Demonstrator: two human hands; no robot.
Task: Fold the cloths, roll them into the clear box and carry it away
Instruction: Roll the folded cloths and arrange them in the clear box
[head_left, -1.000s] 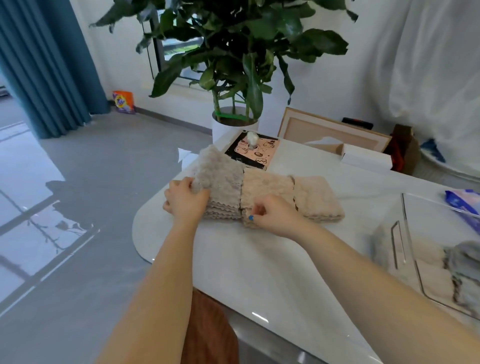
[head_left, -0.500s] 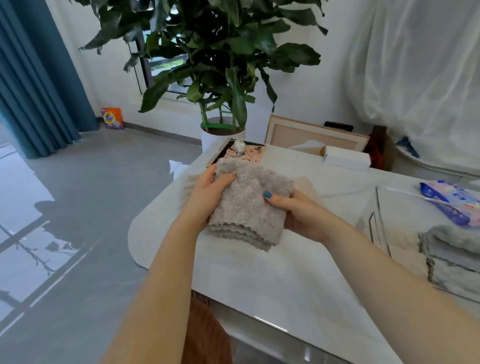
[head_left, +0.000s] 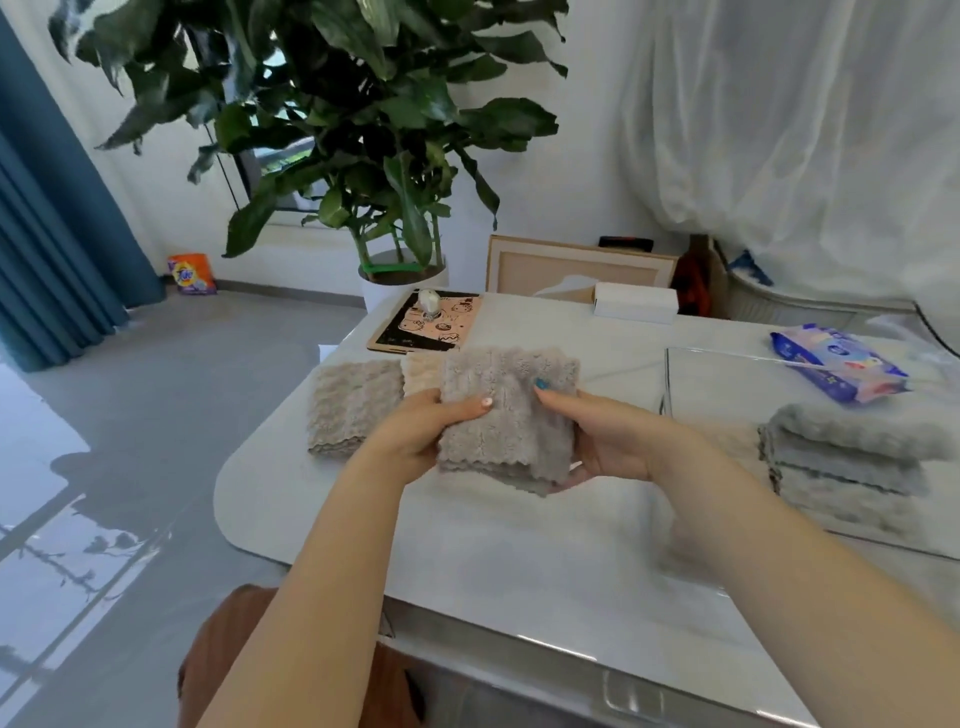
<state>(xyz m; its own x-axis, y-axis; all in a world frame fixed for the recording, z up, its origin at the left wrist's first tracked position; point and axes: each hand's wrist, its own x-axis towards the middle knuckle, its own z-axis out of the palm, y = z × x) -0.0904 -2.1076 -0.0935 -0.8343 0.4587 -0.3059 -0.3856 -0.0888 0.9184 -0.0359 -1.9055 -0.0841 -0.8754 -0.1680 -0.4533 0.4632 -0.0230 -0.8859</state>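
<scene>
A folded stack of fluffy grey cloths (head_left: 506, 410) is lifted above the white table (head_left: 519, 545). My left hand (head_left: 421, 431) grips its left side, thumb on top. My right hand (head_left: 602, 436) grips its right side, thumb on top and fingers beneath. On the table behind lie a grey-beige folded stack (head_left: 353, 405) and a cream one (head_left: 422, 376), mostly hidden by the held cloths. The clear box (head_left: 675, 384) stands at the right with grey folded cloths (head_left: 852, 447) inside.
A pack of wipes (head_left: 839, 369) lies behind the box. A pink and black board (head_left: 426, 325) with a small object, a white carton (head_left: 636, 304) and a framed panel (head_left: 576, 265) sit at the far edge. A potted plant (head_left: 400, 270) stands beyond. A brown seat (head_left: 234, 654) is below.
Both hands have taken one cloth stack from the row on the table, lifted it and carried it to the right, towards the clear box. The camera has turned right.
</scene>
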